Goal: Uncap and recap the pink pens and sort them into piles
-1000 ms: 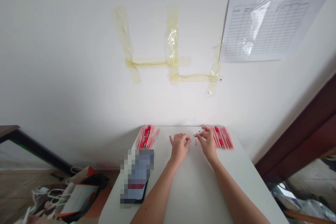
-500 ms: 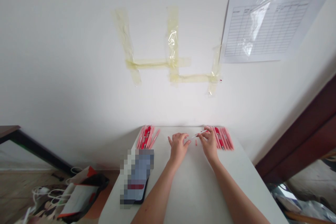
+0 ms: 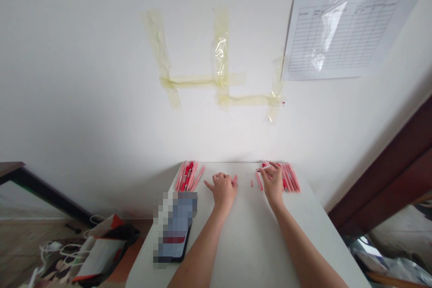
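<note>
At lower centre, my right hand (image 3: 272,183) pinches a thin white stick (image 3: 264,168), which a loose grip could drop; whether my left hand (image 3: 223,191) grips the pink piece (image 3: 235,179), I can't tell.

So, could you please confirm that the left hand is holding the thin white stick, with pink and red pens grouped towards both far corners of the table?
Not quite: the head view shows the thin white stick in the right hand. Pink and red pens are indeed grouped towards both far corners of the table.
</note>
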### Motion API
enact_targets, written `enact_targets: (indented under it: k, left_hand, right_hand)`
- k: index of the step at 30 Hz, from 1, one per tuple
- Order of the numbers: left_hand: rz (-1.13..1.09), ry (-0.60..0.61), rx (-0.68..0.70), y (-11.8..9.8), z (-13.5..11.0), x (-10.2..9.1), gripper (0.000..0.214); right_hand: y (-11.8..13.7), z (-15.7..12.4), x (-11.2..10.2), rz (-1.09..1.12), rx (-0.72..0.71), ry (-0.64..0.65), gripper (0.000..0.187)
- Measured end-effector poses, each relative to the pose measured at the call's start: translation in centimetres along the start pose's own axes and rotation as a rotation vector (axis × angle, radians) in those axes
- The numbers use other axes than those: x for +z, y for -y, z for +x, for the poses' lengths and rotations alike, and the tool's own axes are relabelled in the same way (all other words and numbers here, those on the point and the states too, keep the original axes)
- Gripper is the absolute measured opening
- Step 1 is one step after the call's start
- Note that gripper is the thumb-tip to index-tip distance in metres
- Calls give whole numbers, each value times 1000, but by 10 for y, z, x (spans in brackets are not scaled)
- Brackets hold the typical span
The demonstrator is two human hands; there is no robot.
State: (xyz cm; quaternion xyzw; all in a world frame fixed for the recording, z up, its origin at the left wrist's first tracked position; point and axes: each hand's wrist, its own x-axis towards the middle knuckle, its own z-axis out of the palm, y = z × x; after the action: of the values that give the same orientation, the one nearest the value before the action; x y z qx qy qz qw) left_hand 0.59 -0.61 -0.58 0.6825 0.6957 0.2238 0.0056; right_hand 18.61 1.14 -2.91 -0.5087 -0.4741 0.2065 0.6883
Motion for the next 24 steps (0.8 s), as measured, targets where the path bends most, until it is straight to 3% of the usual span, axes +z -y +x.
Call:
enact_targets:
  k: [11, 24]
  left_hand:
    - [-131, -65, 14, -1, 4, -5, 9]
    - [-179, -79, 67, -4, 2, -4, 8]
  right_hand:
    - [4, 0, -3, -96, -50, -43, 39]
    - [2, -1, 1, -34, -29, -6, 46]
